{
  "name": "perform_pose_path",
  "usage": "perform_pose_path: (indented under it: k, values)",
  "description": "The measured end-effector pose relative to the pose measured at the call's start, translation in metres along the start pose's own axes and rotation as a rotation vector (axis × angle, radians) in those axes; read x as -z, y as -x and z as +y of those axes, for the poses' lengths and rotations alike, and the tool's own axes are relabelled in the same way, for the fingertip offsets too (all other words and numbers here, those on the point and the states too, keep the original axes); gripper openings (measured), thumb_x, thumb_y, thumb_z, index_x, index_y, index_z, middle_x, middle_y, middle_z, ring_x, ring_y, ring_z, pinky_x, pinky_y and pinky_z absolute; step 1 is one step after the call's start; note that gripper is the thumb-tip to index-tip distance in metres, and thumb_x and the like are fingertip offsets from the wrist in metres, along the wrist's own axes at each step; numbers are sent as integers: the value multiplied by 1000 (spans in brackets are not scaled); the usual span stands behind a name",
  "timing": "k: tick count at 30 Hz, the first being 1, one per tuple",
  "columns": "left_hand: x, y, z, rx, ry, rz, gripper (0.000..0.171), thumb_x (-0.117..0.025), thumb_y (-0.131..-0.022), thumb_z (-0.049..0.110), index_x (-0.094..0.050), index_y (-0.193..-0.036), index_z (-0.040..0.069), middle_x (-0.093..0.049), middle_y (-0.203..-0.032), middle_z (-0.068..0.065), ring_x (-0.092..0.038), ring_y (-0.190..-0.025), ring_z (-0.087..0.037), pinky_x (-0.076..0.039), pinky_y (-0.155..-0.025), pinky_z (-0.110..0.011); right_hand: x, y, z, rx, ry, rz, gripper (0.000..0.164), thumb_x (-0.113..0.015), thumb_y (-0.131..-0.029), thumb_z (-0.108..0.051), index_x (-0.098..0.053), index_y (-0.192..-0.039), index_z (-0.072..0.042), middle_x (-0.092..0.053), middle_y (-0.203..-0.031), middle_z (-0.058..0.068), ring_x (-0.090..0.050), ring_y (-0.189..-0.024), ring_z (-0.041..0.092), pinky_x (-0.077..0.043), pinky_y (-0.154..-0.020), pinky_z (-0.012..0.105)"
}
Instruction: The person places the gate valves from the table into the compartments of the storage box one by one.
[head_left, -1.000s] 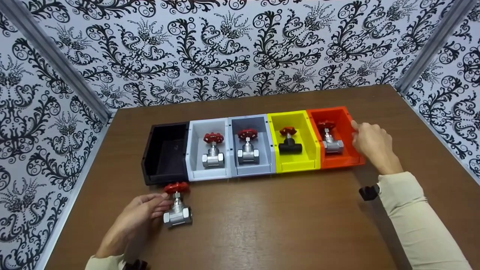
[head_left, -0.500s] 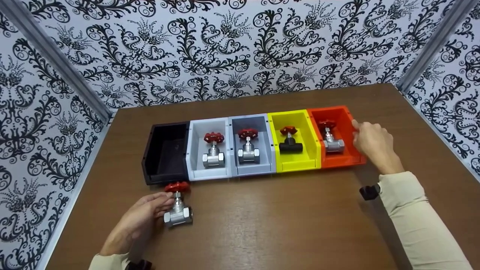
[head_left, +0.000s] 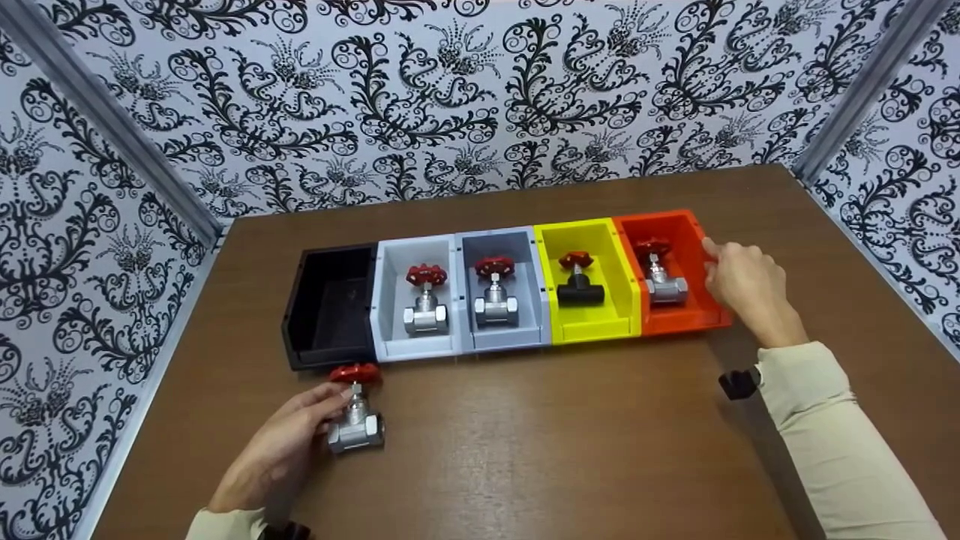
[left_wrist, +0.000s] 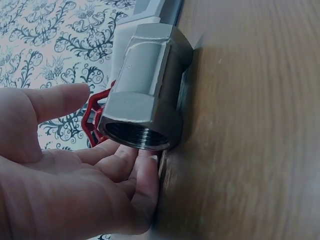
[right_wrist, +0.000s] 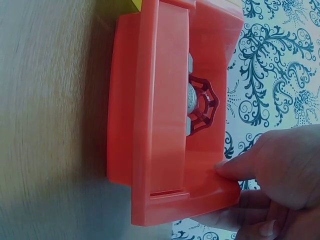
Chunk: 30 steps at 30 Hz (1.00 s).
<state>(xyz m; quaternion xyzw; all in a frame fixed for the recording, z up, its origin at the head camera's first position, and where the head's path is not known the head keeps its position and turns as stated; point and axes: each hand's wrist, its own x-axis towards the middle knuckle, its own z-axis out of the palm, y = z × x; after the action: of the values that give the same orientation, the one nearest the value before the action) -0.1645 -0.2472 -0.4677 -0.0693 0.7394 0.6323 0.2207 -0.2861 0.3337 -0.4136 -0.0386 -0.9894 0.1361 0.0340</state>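
On the table in front of the black bin (head_left: 330, 360) stands a steel valve (head_left: 358, 429) with a red handwheel (head_left: 355, 373). My left hand (head_left: 281, 439) is at its left side, fingertips right at the valve's neck. In the left wrist view the thumb (left_wrist: 65, 97) is extended, apart from the steel body, and the other fingers reach behind it. My right hand (head_left: 750, 285) grips the right wall of the orange bin (right_wrist: 167, 100), thumb inside and fingers outside. Inside that bin is another steel valve (head_left: 664, 289) with a red handwheel.
Joined in one row with the black and orange bins are a white bin (head_left: 416, 350), a grey bin (head_left: 506, 340) and a yellow bin (head_left: 596, 331). Each of these three holds a red-wheeled valve; the yellow bin's valve (head_left: 580, 293) has a black body. Patterned walls (head_left: 465, 97) enclose the table.
My left hand has shifted slightly right, bringing its fingers closer in around the valve's neck. The valve has stayed in place, and my right hand keeps its grip on the orange bin.
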Motion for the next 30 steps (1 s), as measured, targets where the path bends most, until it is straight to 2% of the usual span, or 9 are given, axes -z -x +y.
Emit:
perform_pose_path:
  k: [10,18,22,26,30]
  values:
    - [-2,0,0,-13,14,-1,28,-53,-102,24,-56,-118,1,-54,-95,3,-48,-88,-12,-39,-77,-27,2,3,-1,29,-10,27,46,-51,-95,-13,-52,-139,-1,-55,-114,45,-57,-74,53,-46,-61,60]
    - [-1,1,-2,-20,67,-59,29,-55,-101,22,-52,-121,0,-56,-95,2,-53,-85,-11,-44,-74,-25,0,0,-1,3,-6,11,44,-53,-95,-15,-56,-133,6,-57,-110,44,-57,-75,52,-47,-62,59]
    - [0,2,-3,-34,33,-72,37,-57,-100,18,-47,-128,-4,-59,-98,2,-55,-88,-11,-43,-78,-25,0,0,-1,11,-5,12,42,-52,-94,-14,-59,-130,6,-58,-108,44,-57,-76,54,-46,-62,61]
    - [-2,2,-3,-39,-13,-39,47,-61,-97,15,-43,-133,-8,-58,-104,1,-54,-91,-9,-42,-81,-24,0,0,-1,24,-5,24,41,-52,-93,-13,-60,-129,4,-58,-109,44,-57,-78,57,-46,-63,63]
    - [-4,2,-3,-35,-40,-17,57,-65,-94,12,-39,-137,-13,-56,-112,-6,-55,-95,-11,-45,-81,-23,0,1,-1,21,-6,25,39,-52,-93,-13,-61,-126,6,-58,-107,43,-57,-77,56,-46,-62,62]
